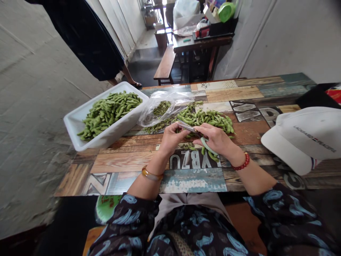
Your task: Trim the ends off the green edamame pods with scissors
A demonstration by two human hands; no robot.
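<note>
My right hand (213, 138) is closed round pale green-handled scissors (207, 145), whose blades point left toward my left hand. My left hand (172, 137) is pinched at the blade tips; what it holds is too small to make out. Just beyond both hands lies a heap of green pods (213, 119) on the patterned table (119, 160). A few loose pods (210, 154) rest below my right hand. Behind my left hand, a clear plastic bag (149, 112) contains small green trimmings (162, 108), with more scraps beside it.
A white tub (106, 138) full of pods stands at the table's left. On the right lies a white cap (306, 135) beside a black item. Beyond the table are a person in dark clothing (87, 39), a wooden bench (165, 64) and a cluttered second table (202, 43).
</note>
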